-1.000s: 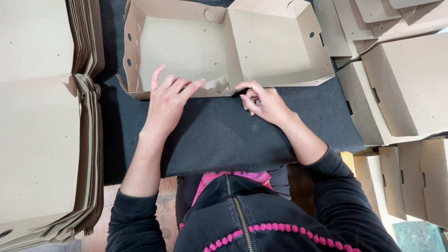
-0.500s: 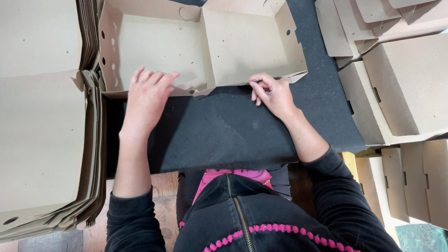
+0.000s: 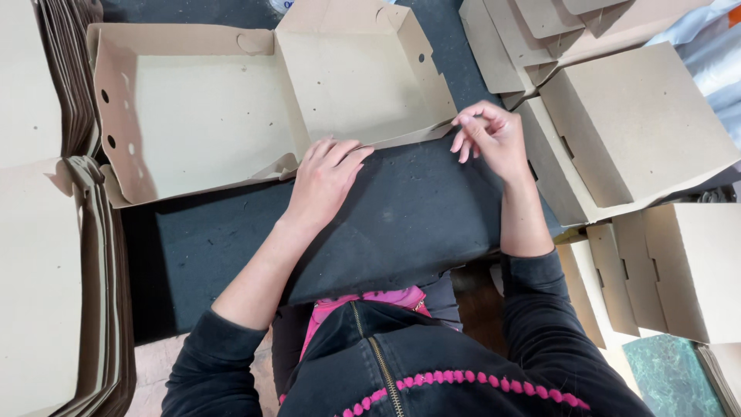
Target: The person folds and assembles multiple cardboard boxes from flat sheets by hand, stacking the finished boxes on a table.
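Observation:
An open brown cardboard box (image 3: 201, 108) with two shallow halves and small round holes lies on a black mat (image 3: 401, 224). My left hand (image 3: 328, 177) rests flat, fingers apart, on the near edge of the box at its middle fold. My right hand (image 3: 490, 135) pinches the near right corner flap of the box's right half with its fingertips.
A tall stack of flat cardboard blanks (image 3: 46, 255) stands at the left. Several folded, closed boxes (image 3: 641, 123) pile up at the right and top right, more at the lower right (image 3: 679, 270). My dark jacket with pink trim (image 3: 432, 363) fills the bottom.
The box has shifted left across the mat. My left hand moved to the box's middle near edge, and my right hand moved right to the box's right corner flap.

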